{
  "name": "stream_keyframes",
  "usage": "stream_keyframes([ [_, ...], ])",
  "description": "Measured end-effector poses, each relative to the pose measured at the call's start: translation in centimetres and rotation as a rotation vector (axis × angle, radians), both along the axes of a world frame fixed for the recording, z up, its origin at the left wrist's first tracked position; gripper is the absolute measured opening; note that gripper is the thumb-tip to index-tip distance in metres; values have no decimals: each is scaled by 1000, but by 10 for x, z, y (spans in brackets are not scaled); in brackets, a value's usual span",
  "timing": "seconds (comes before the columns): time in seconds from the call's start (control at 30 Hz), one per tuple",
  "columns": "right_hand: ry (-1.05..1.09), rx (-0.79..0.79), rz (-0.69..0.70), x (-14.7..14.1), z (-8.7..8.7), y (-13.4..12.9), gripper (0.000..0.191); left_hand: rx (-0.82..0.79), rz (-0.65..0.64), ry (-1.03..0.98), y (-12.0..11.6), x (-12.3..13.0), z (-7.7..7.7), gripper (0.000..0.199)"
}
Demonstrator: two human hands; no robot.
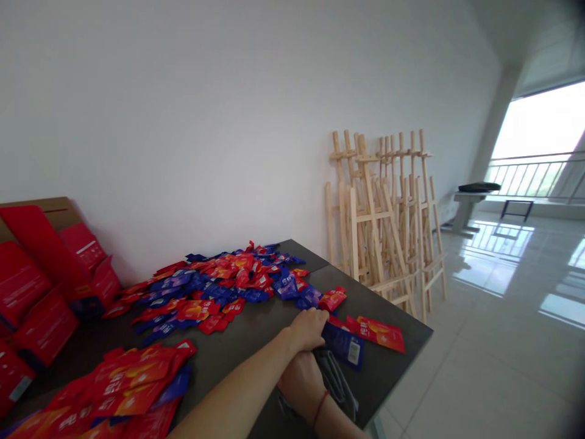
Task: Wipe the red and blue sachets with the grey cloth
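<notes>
My left hand (308, 329) reaches across from the lower left, its fingers curled at the end of a blue packet (347, 347) with a white barcode label. Crossed beneath it is my right hand (301, 375), a thin red cord around the wrist; its fingers are mostly hidden by the left hand. A grey folded cloth-like item (336, 381) lies beside the right wrist. Just beyond the blue packet, a red-orange packet (381, 334) rests flat near the table's right edge. Another red packet (333, 299) lies past my left hand's fingertips.
A large heap of red and blue packets (214, 283) spreads along the wall on the dark table (256, 329). Closer in lies a pile of red packets (132, 381). Red boxes (43, 292) stand at left. Wooden easels (379, 225) lean beyond the table's right edge.
</notes>
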State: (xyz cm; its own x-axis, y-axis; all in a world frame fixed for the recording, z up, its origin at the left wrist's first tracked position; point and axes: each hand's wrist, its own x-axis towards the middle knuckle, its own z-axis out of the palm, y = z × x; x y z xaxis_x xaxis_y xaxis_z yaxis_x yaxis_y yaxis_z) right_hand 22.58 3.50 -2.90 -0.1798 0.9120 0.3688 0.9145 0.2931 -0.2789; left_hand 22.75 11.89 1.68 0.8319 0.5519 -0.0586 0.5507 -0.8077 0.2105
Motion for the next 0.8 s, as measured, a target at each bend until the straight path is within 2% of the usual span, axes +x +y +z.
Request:
stream_keyframes([
  [0.1, 43, -43, -63, 3, 6, -6, 22, -63, 119, -17, 11, -17, -3, 47],
  [0.27, 96, -46, -53, 6, 11, -10, 20, -103, 260, -77, 24, -61, 3, 10],
  [0.33, 115, -60, -48, 7, 10, -9, 18, -90, 333, -118, 20, -85, 5, 12],
  [0.47, 129, -65, -34, 8, 6, -8, 17, -88, 477, -195, -4, -136, 5, 16],
  [0.6, 151, -56, -24, 8, 6, -9, 17, -150, 578, -258, -34, -175, -7, 17],
  [0.8, 283, -86, -29, 13, 3, -6, 18, -570, 736, -394, -71, -202, -29, 26],
])
